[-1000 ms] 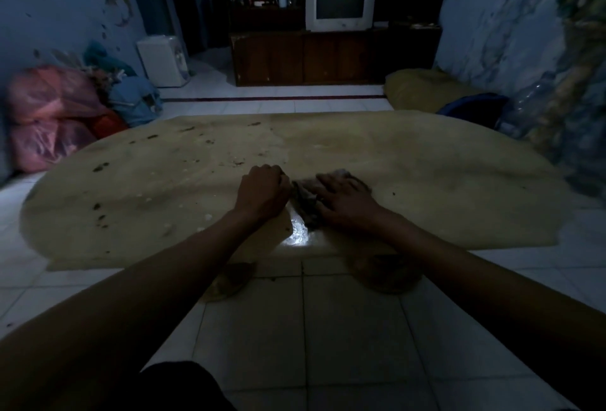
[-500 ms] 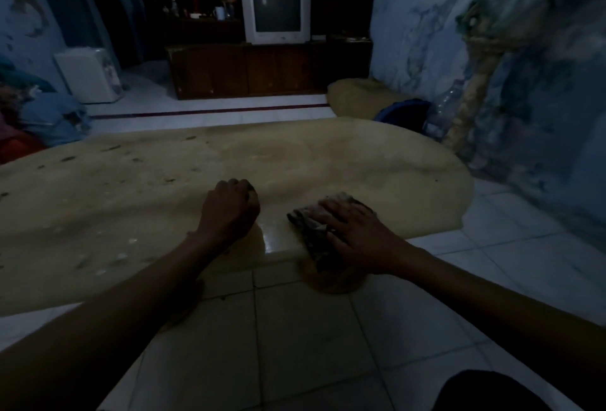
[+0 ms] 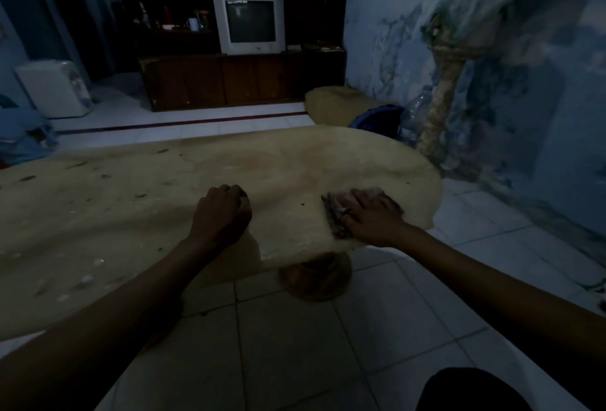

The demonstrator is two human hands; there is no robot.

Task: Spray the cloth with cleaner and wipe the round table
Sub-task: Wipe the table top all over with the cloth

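Note:
The low round table (image 3: 137, 207) has a pale yellowish top with dark specks and crumbs on its left part. A dark crumpled cloth (image 3: 334, 213) lies near the table's right front edge. My right hand (image 3: 370, 217) presses flat on the cloth with fingers spread. My left hand (image 3: 223, 213) rests on the tabletop as a fist, to the left of the cloth, holding nothing. No spray bottle is in sight.
The table's round wooden foot (image 3: 314, 276) stands on white floor tiles. A plastic bottle (image 3: 414, 115), a blue bag (image 3: 377, 118) and a rope-wrapped post (image 3: 439, 105) stand by the right wall. A TV (image 3: 249, 23) on a dark cabinet is at the back.
My right hand has slid the cloth to the right along the table's front edge. My left fist has stayed on the tabletop, and my head has turned right.

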